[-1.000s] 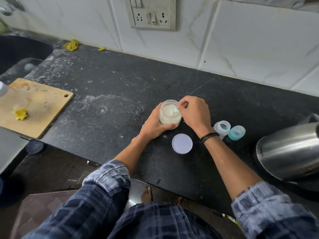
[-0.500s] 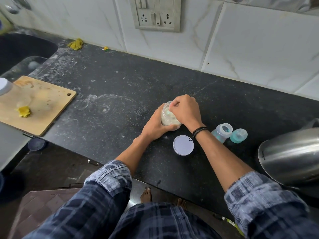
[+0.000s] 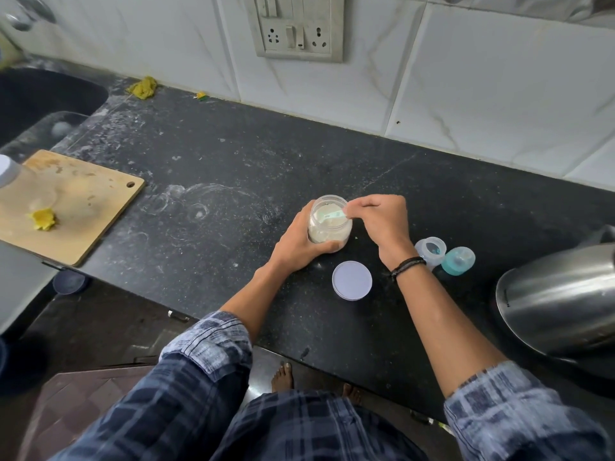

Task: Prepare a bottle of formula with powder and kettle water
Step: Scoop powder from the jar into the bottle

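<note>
A clear jar of pale formula powder (image 3: 328,229) stands open on the black counter. My left hand (image 3: 298,245) grips its side from the left. My right hand (image 3: 382,221) pinches the handle of a pale green scoop (image 3: 329,215) whose bowl lies in the powder inside the jar. The jar's white lid (image 3: 351,280) lies flat on the counter in front. To the right stand a small clear baby bottle (image 3: 431,250) and its teal teat cap (image 3: 458,260). A steel kettle (image 3: 559,299) sits at the far right.
A wooden cutting board (image 3: 76,207) with a yellow scrap lies at the left, overhanging the counter edge. A dark sink (image 3: 40,101) is at the far left. A wall socket panel (image 3: 299,31) is above. The counter (image 3: 233,168) is dusted with white marks.
My right hand, which covered the jar mouth half a second ago, has drawn back to the right, so the scoop and powder show again. My left hand keeps its hold.
</note>
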### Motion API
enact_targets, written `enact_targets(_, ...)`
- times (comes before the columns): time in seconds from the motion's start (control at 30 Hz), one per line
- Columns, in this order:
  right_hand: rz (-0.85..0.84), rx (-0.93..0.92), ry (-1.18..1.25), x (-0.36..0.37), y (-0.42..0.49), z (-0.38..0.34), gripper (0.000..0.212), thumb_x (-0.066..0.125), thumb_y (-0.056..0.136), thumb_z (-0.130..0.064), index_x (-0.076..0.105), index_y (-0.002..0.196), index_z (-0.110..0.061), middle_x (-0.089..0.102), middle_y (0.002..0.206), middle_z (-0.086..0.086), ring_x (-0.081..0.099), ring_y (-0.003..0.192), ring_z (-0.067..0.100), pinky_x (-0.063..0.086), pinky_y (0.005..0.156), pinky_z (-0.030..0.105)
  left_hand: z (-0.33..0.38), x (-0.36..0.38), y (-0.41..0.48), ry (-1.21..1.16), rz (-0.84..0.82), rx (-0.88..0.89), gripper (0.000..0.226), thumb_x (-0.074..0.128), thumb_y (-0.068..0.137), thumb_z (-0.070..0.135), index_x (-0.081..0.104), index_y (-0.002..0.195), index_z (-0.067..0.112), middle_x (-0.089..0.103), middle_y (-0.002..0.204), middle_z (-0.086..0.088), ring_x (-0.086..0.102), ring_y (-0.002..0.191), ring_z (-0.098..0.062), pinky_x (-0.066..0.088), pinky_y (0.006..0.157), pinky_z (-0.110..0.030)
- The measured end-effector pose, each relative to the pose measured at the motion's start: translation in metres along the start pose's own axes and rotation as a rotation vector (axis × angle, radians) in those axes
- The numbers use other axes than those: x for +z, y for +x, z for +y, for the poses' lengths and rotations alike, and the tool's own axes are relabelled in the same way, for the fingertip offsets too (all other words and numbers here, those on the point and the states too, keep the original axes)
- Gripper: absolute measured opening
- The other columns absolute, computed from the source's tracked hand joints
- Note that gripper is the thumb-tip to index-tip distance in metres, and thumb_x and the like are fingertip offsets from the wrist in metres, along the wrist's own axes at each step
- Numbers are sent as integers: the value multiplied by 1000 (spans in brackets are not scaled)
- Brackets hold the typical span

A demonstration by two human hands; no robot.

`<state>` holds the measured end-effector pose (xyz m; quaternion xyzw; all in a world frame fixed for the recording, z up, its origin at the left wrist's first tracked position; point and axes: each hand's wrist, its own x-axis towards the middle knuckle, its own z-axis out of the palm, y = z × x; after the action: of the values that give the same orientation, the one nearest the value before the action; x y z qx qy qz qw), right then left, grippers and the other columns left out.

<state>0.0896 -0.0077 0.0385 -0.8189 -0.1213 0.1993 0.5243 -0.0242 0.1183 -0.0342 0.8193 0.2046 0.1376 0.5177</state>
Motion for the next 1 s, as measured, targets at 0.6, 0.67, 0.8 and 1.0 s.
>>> enact_targets(0.6, 41, 190, 352, -11, -19, 23, 10, 78, 83, 1, 76, 89, -7, 76, 84, 10, 57, 48, -5, 41, 54, 14, 3, -1, -1, 43, 1, 1, 76, 90, 77, 20, 40, 125, 52, 53, 125, 30, 49, 114, 22, 32, 91, 2)
enact_targets(0.67, 37, 223, 361, -9, -19, 22, 9, 79, 84, -3, 76, 85, -12, 76, 81, 9, 55, 46, -5, 38, 57, 18, 3, -1, -1, 40, -3, -1, 76, 90, 77, 22, 39, 125, 53, 53, 126, 30, 48, 115, 21, 32, 91, 3)
enact_targets(0.8, 47, 236, 347, -7, -20, 20, 11, 79, 83, 0, 77, 86, -10, 74, 75, 2, 56, 46, -6, 39, 59, 18, 2, 0, -1, 36, -4, -4, 77, 90, 77, 23, 40, 129, 48, 52, 127, 30, 48, 115, 22, 32, 91, 2)
enact_targets(1.0, 57, 220, 349, -9, -21, 20, 9, 77, 85, 0, 76, 89, -8, 74, 77, 5, 56, 46, -7, 41, 61, 17, 0, 0, 0, 29, -6, -2, 76, 90, 76, 24, 43, 134, 42, 53, 128, 30, 49, 117, 18, 34, 93, -1)
